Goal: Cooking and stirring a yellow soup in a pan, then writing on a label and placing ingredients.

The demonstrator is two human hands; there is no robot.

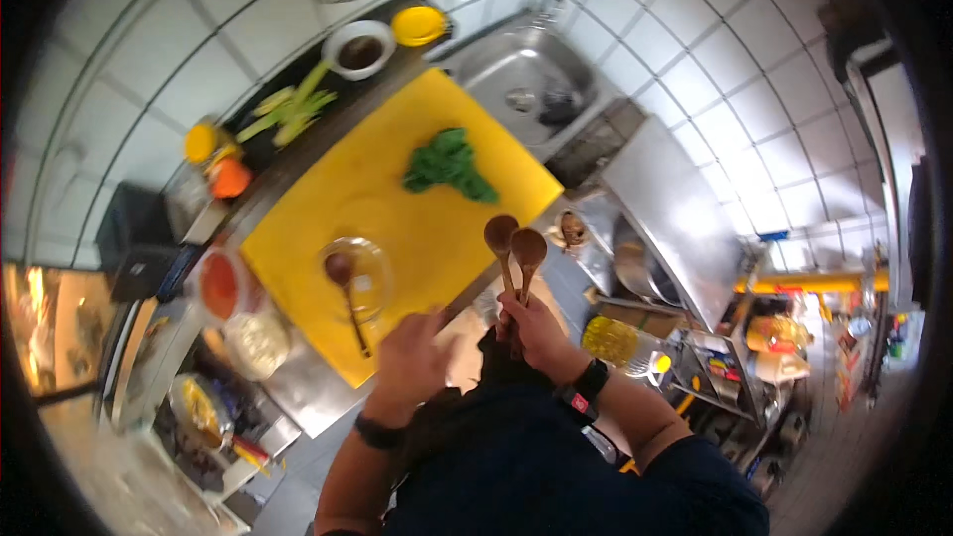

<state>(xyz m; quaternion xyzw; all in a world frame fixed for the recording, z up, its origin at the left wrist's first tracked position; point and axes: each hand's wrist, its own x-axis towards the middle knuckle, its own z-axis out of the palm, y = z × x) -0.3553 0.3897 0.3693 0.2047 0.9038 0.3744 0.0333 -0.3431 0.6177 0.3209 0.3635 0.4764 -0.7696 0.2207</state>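
Note:
Two wooden spoons [527, 247] are gripped by their handles in my right hand [530, 326], bowls pointing away from me. My left hand [417, 357], blurred, is over the near edge of a yellow cutting board [313, 208] and appears to hold nothing, with its fingers apart. Close to it lies another wooden spoon [339, 268], its bowl resting in or over a clear glass bowl [376, 268] on the board. A bunch of dark green leaves [449, 164] sits farther back on the board.
Behind the board are a white bowl of dark liquid [360, 52], celery-like stalks [294, 108] and a yellow lid [418, 26]. A steel sink [521, 82] is at the back right. Tubs of red [221, 284] and whitish food [257, 345] flank the left; an oil bottle [622, 346] stands right.

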